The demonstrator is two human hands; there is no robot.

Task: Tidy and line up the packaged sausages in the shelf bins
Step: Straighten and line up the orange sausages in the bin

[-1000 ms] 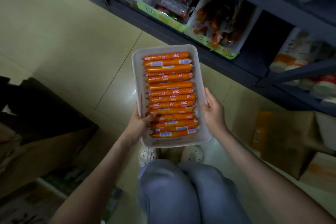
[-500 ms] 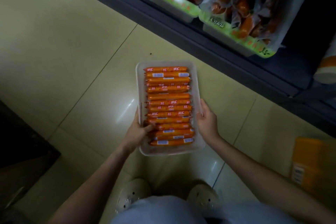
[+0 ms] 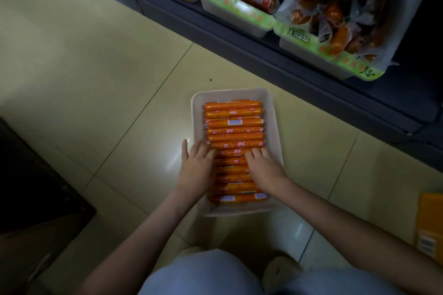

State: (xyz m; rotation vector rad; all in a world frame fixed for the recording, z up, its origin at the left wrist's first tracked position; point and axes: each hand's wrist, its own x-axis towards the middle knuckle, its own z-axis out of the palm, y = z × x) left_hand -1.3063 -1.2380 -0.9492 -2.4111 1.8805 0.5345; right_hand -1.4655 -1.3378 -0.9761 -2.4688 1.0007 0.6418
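Compared with the earlier frames, the white tray [image 3: 273, 112] is no longer carried by its side edges. It now sits flat on the tiled floor [image 3: 119, 79], and both hands have moved from the tray rim onto its contents.

The sausages [image 3: 233, 123] are slim orange sticks with red print and small white labels. They lie crosswise in the tray, stacked side by side in one column from the far end to the near end. The rows are nearly parallel, and the ends on the tray's left side are slightly uneven.

The left hand [image 3: 195, 170] lies over the tray's left edge, palm down, fingers straight and spread, touching the left ends of the middle rows. The right hand [image 3: 265, 169] lies inside the tray's right half, palm down, fingers extended onto the same middle rows. Neither hand grasps anything; both rest released on top of the sausages.

Beyond the tray's far end, the shelf bins [image 3: 239, 15] with green front labels hold other packaged sausages
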